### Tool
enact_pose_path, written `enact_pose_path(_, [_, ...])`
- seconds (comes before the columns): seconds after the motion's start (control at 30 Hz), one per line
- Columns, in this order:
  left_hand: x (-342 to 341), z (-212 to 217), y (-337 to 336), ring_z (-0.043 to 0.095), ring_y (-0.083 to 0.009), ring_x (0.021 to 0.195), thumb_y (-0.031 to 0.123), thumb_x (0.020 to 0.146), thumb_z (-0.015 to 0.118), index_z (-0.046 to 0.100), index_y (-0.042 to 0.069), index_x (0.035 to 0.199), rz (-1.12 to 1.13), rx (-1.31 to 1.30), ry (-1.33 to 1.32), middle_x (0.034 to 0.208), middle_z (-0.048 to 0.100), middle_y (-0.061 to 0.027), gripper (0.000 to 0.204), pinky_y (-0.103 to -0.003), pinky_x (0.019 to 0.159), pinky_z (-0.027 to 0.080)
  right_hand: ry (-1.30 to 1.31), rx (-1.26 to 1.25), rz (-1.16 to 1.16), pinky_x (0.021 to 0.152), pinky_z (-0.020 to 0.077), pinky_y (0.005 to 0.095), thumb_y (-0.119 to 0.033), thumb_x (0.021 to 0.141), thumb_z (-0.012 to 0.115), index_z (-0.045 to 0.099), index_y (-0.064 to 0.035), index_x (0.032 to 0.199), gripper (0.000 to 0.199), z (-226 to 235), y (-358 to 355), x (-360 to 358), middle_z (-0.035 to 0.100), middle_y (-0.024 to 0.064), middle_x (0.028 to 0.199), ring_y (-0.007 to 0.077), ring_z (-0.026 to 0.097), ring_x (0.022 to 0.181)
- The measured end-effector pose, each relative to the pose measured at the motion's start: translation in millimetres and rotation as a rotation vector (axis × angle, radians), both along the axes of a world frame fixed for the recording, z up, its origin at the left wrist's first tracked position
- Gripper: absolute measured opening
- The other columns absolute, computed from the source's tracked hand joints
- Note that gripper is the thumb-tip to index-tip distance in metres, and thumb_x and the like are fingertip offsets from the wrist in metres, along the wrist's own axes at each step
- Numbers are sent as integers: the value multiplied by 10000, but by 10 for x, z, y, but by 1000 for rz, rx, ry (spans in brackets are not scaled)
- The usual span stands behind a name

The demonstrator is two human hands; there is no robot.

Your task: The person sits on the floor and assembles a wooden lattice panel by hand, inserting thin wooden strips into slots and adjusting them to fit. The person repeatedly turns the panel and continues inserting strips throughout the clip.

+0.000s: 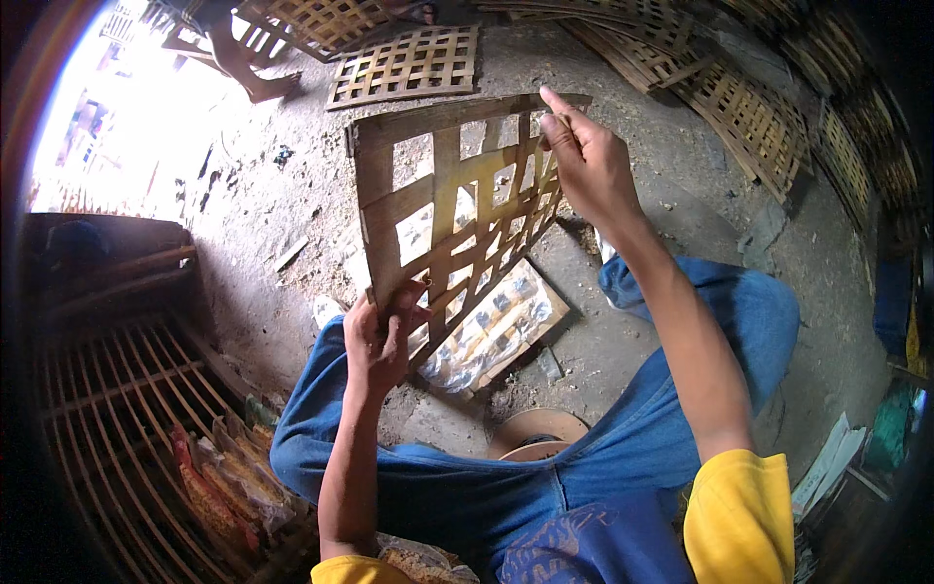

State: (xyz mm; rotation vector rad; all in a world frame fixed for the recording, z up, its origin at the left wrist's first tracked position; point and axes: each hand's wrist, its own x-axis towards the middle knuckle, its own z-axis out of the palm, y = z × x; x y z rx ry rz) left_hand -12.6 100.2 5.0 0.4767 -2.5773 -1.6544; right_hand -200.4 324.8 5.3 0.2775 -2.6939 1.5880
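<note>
Tilted up in front of me is a woven bamboo panel point(443, 185) with square openings and a flat strip along its upper edge. My left hand point(377, 336) is closed on its lower left corner. At the upper right corner, my right hand point(589, 161) pinches the edge between thumb and fingers, the index finger pointing up along it. Behind and below the panel, partly hidden by it, a board wrapped in clear plastic point(501, 326) lies on the floor with small dark pieces showing.
Another woven panel point(409, 66) lies ahead on the concrete floor point(282, 195). Stacked woven panels point(749, 122) stand at the far right. A slatted bamboo rack point(117, 389) with plastic packets point(229, 467) is at the left. A round brown object point(537, 428) sits between my legs. Another person's foot point(268, 88) shows far left.
</note>
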Motion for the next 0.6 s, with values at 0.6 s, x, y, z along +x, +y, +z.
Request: enact_pose_path(0.6, [71,-131,198,669,-211,665,39,938,469,591,-45,998,-111,-99,231,877,605,-144,161,-299,577,542,-352,-539,117,508,436,219,-157,894,697,576,-21,1010,216,-170,-365,182,591,6,735,68,531,570])
